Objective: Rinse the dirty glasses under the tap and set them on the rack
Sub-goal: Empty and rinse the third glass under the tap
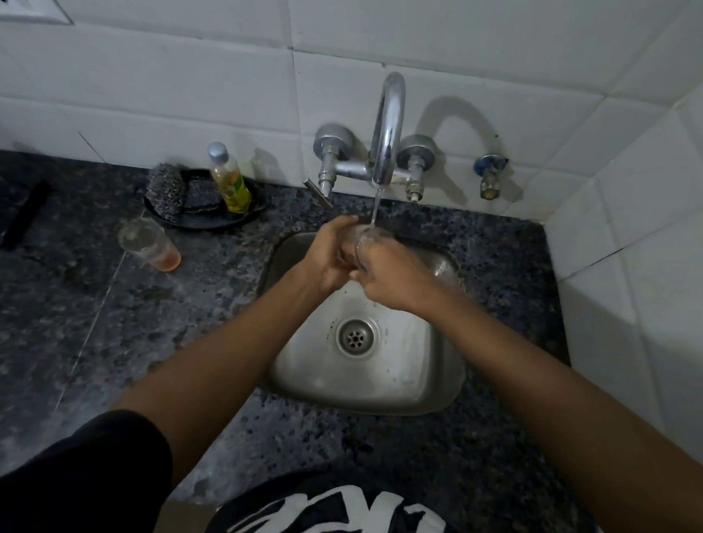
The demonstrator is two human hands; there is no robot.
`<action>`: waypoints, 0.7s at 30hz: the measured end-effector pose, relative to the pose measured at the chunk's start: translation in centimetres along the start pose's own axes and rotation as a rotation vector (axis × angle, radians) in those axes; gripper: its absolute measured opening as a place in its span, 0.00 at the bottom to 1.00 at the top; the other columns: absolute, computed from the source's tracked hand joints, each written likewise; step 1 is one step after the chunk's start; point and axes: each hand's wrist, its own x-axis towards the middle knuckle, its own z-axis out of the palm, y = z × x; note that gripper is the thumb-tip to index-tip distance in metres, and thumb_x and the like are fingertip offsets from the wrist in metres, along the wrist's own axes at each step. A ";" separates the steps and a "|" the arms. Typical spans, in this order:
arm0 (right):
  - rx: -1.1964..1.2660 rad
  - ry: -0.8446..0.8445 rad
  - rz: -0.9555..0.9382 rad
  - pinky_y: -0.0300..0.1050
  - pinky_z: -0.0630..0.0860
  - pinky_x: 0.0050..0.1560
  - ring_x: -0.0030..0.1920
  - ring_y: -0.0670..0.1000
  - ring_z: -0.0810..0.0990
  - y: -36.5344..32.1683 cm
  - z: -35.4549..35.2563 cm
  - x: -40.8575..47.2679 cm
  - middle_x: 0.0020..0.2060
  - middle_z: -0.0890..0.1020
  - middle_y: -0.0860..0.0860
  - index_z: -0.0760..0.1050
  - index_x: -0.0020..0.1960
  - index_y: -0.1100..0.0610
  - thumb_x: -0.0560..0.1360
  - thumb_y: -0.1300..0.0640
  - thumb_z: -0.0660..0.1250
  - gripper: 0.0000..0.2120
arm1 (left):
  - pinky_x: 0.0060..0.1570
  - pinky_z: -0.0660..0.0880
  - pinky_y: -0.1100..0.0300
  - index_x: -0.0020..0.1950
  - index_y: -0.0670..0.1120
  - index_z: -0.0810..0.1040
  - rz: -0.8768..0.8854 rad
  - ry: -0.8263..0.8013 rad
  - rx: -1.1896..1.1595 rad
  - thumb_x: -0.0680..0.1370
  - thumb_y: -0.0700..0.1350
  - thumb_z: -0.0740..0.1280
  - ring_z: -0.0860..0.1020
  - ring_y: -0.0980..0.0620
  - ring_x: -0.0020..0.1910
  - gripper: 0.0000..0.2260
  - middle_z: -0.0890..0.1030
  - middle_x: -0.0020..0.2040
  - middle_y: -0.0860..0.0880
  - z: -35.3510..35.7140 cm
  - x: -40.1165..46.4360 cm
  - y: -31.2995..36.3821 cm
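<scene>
Granite desk point(87, 331), dark and speckled, spanning the lower field below a white tiled wall point(188, 80). Stainless steel sink point(417, 379), set into the desk right of centre, with round drain point(355, 336) near its middle. Chrome tap point(387, 135), wall-mounted above the sink's far edge, spout arched forward, thin stream of water point(375, 209) falling from it. Left hand point(329, 256) and right hand point(386, 275), meeting over the far part of the sink directly under the stream. Clear glass point(362, 238), held between the two hands, rim tilted up toward the water; left-hand fingers curled round its side, right-hand fingers wrapped round it from the opposite side, most of the glass hidden by both. Black tray point(203, 222), on the desk left of the tap, carrying a steel scourer point(164, 191) and a bottle of yellow dish liquid point(229, 178). Second glass point(149, 244), lying tipped on the desk just in front of the tray, orange residue at its base. Small valve point(489, 178) with blue handle, on the wall right of the tap.
</scene>
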 end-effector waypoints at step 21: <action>0.643 0.015 0.338 0.31 0.75 0.49 0.51 0.40 0.81 3.4 -0.3 -1.5 0.56 0.82 0.46 0.79 0.68 0.56 0.82 0.46 0.68 0.19 | 0.50 0.78 0.62 0.54 0.40 0.84 0.831 0.344 0.565 0.79 0.44 0.76 0.82 0.57 0.48 0.08 0.84 0.47 0.50 -1.6 -2.6 0.4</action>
